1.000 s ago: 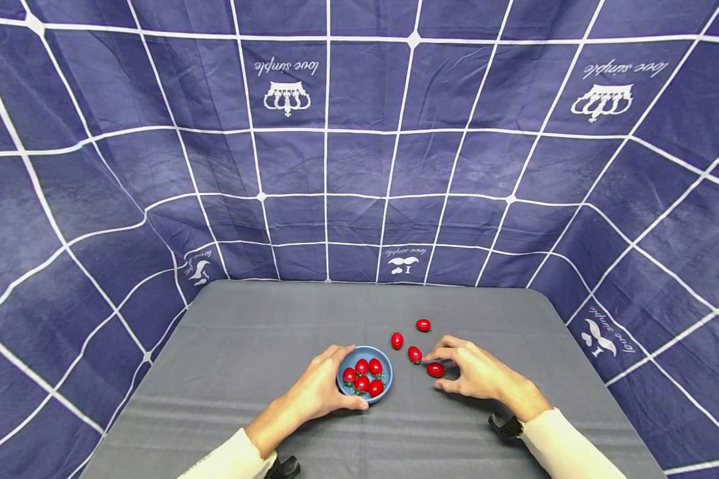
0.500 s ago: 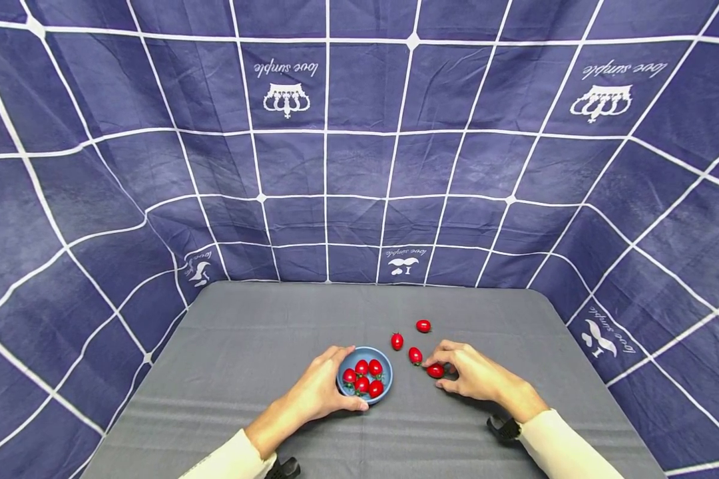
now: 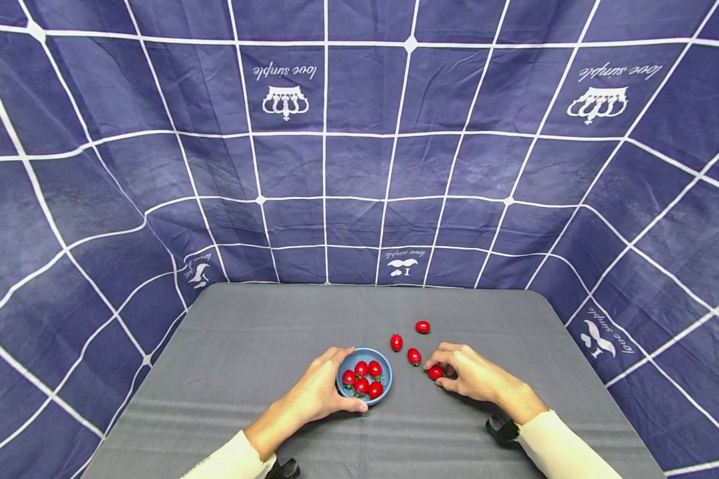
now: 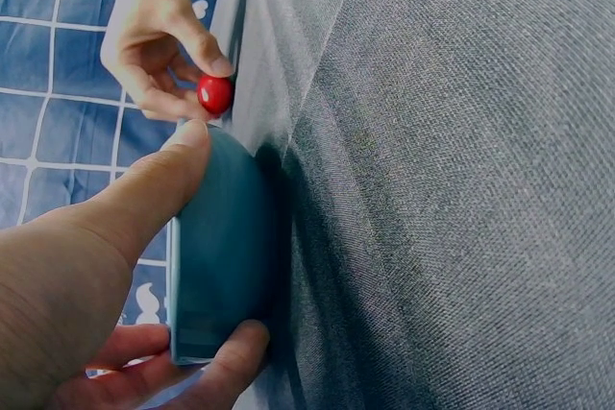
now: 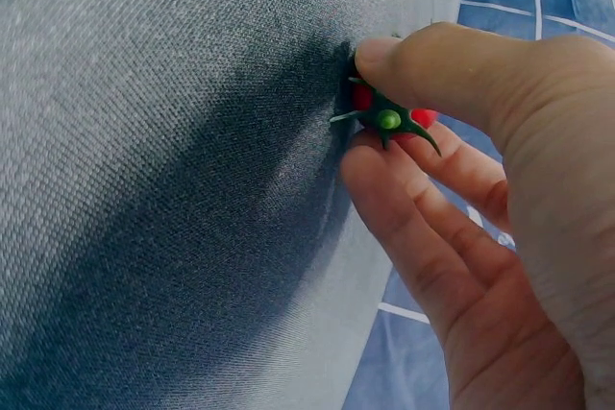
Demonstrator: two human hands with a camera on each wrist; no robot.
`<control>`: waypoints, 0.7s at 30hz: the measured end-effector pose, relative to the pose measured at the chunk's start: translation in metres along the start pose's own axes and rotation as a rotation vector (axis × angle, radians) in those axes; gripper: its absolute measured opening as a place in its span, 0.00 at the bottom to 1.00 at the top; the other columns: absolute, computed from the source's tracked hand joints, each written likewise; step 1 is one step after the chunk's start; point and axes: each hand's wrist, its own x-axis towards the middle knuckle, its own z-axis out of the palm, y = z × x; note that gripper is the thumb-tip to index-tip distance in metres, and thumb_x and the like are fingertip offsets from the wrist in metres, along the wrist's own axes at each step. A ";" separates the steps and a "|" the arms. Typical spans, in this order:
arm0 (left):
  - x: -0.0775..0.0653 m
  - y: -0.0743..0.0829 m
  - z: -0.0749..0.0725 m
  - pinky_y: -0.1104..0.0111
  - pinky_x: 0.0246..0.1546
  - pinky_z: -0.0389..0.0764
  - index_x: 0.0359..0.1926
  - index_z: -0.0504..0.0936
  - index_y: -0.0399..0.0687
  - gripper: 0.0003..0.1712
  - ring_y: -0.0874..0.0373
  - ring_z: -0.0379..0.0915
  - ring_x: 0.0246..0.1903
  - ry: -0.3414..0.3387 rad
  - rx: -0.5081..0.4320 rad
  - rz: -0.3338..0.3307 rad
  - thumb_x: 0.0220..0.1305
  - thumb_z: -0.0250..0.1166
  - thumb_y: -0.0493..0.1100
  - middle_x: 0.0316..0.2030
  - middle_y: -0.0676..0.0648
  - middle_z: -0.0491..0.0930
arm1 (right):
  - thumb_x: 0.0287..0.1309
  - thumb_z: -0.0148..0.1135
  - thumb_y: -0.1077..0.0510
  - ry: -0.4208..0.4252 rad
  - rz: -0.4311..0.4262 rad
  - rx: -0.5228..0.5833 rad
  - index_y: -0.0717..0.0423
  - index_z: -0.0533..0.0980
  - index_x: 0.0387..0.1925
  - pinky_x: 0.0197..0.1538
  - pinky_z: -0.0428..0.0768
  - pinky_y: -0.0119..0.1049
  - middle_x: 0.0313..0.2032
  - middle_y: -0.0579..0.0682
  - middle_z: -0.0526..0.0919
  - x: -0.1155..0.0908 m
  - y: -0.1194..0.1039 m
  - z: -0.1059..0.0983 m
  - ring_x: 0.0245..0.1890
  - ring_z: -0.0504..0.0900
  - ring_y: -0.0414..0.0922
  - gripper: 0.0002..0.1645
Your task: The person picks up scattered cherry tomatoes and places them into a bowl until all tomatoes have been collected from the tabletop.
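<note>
My left hand [image 3: 322, 387] grips a small blue bowl [image 3: 360, 355], thumb on the near side and fingers round the far left side. Several red cherry tomatoes [image 3: 361, 385] with green stems lie inside. In the left wrist view the bowl [image 4: 229, 237] rests on the cloth. To its right, my right hand [image 3: 472, 375] pinches a cherry tomato [image 3: 435, 373] between thumb and fingertips, low at the table. Its green calyx [image 5: 387, 120] faces the right wrist camera, and the fingers hide part of the fruit.
Three loose cherry tomatoes lie between and beyond the hands: one close by [image 3: 414, 356], another beside the bowl [image 3: 397, 342], a third farther back [image 3: 423, 326]. A grey cloth [image 3: 263, 326] covers the table. Blue checked curtains [image 3: 359, 166] enclose its back and sides.
The right hand's fingers have closed in around the nearest tomato, which has barely moved. The left hand and bowl stay in place.
</note>
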 end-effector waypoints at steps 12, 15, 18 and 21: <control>0.000 -0.001 0.001 0.50 0.71 0.88 0.77 0.80 0.30 0.66 0.42 0.88 0.63 0.000 0.007 0.005 0.42 0.99 0.56 0.65 0.39 0.87 | 0.62 0.84 0.69 0.027 -0.023 -0.027 0.50 0.91 0.54 0.44 0.88 0.27 0.43 0.41 0.89 0.001 -0.003 -0.002 0.39 0.84 0.30 0.21; 0.000 -0.001 0.001 0.49 0.70 0.88 0.77 0.80 0.30 0.66 0.42 0.88 0.63 0.000 0.011 0.006 0.42 0.99 0.56 0.65 0.38 0.87 | 0.62 0.84 0.68 0.037 -0.029 -0.034 0.51 0.91 0.54 0.43 0.88 0.28 0.43 0.41 0.89 0.001 -0.005 -0.004 0.38 0.85 0.31 0.21; 0.000 -0.001 0.001 0.49 0.71 0.88 0.77 0.80 0.31 0.66 0.42 0.88 0.63 0.000 0.015 0.001 0.42 0.99 0.56 0.65 0.39 0.87 | 0.62 0.84 0.68 0.043 -0.028 -0.038 0.51 0.91 0.54 0.43 0.88 0.28 0.43 0.41 0.89 0.002 -0.007 -0.007 0.38 0.86 0.32 0.20; 0.000 0.000 0.000 0.48 0.71 0.87 0.77 0.80 0.32 0.66 0.42 0.87 0.64 -0.004 0.017 -0.012 0.42 0.99 0.56 0.65 0.39 0.87 | 0.63 0.84 0.67 0.044 -0.026 -0.045 0.51 0.91 0.54 0.43 0.88 0.28 0.43 0.41 0.89 0.003 -0.008 -0.008 0.38 0.86 0.32 0.20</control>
